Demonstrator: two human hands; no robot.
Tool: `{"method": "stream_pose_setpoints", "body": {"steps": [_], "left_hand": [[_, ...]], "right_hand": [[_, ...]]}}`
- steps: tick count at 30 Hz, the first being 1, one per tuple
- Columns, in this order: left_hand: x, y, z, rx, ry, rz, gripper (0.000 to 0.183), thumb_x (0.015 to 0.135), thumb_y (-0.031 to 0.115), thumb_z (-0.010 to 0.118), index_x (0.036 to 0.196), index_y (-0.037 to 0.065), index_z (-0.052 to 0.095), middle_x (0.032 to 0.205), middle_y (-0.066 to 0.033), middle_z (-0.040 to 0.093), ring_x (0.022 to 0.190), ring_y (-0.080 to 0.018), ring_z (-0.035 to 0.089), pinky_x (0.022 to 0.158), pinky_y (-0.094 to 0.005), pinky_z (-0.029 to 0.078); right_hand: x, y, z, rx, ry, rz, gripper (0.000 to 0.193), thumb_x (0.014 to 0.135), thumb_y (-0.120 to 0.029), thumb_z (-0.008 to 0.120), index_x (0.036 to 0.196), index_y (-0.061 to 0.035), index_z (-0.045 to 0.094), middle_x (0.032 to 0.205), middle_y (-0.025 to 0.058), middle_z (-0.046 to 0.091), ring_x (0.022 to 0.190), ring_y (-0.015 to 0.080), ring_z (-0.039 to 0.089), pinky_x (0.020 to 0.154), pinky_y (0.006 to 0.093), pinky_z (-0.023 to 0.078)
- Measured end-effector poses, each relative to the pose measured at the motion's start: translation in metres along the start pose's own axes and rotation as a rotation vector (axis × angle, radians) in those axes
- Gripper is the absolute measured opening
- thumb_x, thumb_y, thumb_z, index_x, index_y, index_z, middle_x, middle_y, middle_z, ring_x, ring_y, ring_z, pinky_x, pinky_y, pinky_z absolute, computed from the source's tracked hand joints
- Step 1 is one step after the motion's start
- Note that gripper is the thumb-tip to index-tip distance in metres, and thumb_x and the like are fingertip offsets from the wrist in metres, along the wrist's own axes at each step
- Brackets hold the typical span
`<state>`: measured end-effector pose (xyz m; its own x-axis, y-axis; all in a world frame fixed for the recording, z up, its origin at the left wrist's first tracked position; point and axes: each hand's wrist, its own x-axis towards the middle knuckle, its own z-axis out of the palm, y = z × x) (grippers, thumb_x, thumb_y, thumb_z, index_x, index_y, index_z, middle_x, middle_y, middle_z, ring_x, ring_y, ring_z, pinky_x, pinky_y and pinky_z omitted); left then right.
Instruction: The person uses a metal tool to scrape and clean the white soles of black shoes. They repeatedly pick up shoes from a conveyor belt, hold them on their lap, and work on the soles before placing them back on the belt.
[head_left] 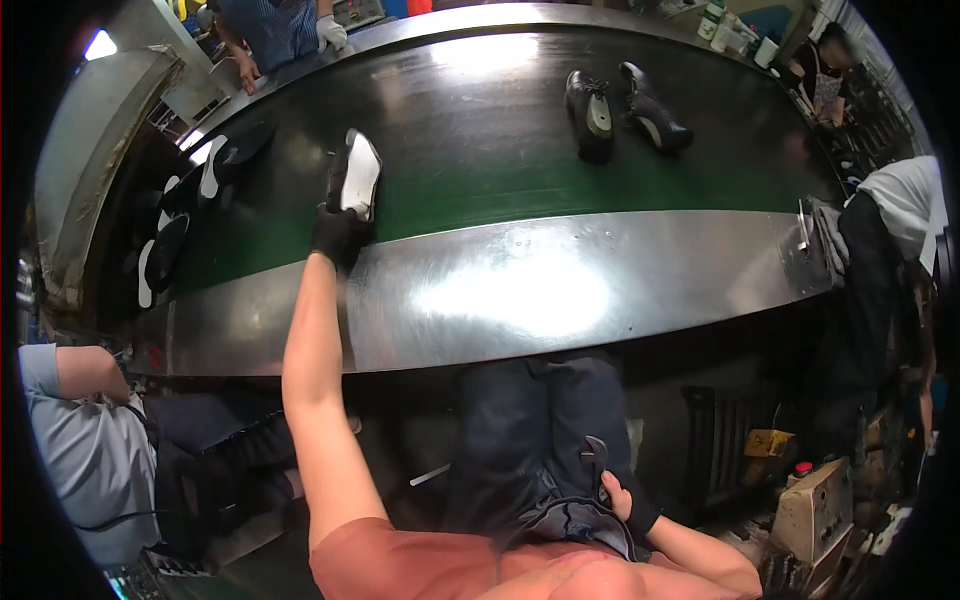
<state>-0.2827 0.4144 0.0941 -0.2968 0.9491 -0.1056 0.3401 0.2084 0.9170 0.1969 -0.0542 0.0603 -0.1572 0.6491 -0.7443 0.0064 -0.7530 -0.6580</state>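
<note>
My left hand [338, 236], in a black glove, reaches out over the steel edge of the conveyor and grips the heel end of a black shoe with a white sole [354, 176] lying on the green belt [480, 150]. My right hand [625, 497], also gloved in black, rests low by my lap and holds a dark metal tool [596, 456] like pliers. A pair of black shoes [622, 110] lies farther along the belt to the right, apart from both hands.
A steel ledge [560, 290] borders the belt on my side. More black shoes with white soles [190, 215] lie at the belt's left end. Other people sit at my left [90, 450], right [895, 230] and across the belt [275, 30]. Boxes [815, 510] stand on the floor lower right.
</note>
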Motion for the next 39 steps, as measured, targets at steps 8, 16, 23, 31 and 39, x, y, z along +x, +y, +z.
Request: {"method": "stream_pose_setpoints", "body": {"steps": [8, 16, 23, 31, 39], "left_hand": [[-0.193, -0.003, -0.023, -0.517, -0.286, 0.247, 0.055, 0.077, -0.002, 0.063, 0.130, 0.000, 0.048, 0.127, -0.0141, 0.057, 0.115, -0.0199, 0.055, 0.096, -0.0322, 0.045], [-0.357, 0.021, 0.108, -0.507, -0.604, 0.376, 0.052, 0.065, 0.023, 0.078, 0.109, 0.001, 0.062, 0.127, -0.0154, 0.055, 0.122, -0.0288, 0.049, 0.105, -0.0414, 0.036], [-0.329, 0.035, 0.146, -0.589, -0.881, 0.048, 0.053, 0.090, 0.051, 0.058, 0.107, 0.002, 0.060, 0.110, -0.0060, 0.059, 0.104, -0.0156, 0.054, 0.094, -0.0298, 0.042], [-0.355, 0.040, 0.156, -0.704, -0.691, 0.196, 0.062, 0.096, 0.061, 0.035, 0.099, 0.005, 0.061, 0.093, -0.0012, 0.060, 0.077, -0.0086, 0.053, 0.072, -0.0242, 0.046], [-0.371, 0.041, 0.149, -0.727, -0.608, 0.271, 0.052, 0.099, 0.052, 0.036, 0.099, 0.006, 0.060, 0.093, -0.0018, 0.060, 0.083, -0.0092, 0.052, 0.077, -0.0241, 0.043]], "right_hand": [[-0.019, -0.020, 0.021, 0.049, 0.068, -0.232, 0.060, 0.099, -0.053, 0.033, 0.129, -0.0034, 0.049, 0.071, 0.0051, 0.062, 0.056, 0.0139, 0.060, 0.056, 0.0265, 0.049], [-0.028, 0.020, 0.001, -0.110, 0.228, -0.237, 0.051, 0.099, -0.049, 0.039, 0.090, -0.0041, 0.060, 0.068, 0.0055, 0.060, 0.059, 0.0144, 0.060, 0.058, 0.0282, 0.049], [-0.081, -0.061, 0.000, -0.521, 0.119, -0.289, 0.043, 0.097, -0.039, 0.050, 0.082, -0.0012, 0.062, 0.064, 0.0020, 0.052, 0.061, 0.0132, 0.048, 0.059, 0.0314, 0.042], [-0.034, -0.108, 0.035, -0.194, -0.209, -0.347, 0.046, 0.101, -0.041, 0.043, 0.107, -0.0011, 0.064, 0.091, 0.0013, 0.065, 0.086, 0.0094, 0.056, 0.079, 0.0264, 0.047], [-0.027, -0.089, 0.075, -0.356, 0.021, -0.426, 0.042, 0.100, -0.037, 0.045, 0.080, -0.0018, 0.057, 0.061, 0.0049, 0.053, 0.057, 0.0145, 0.054, 0.054, 0.0324, 0.042]]}}
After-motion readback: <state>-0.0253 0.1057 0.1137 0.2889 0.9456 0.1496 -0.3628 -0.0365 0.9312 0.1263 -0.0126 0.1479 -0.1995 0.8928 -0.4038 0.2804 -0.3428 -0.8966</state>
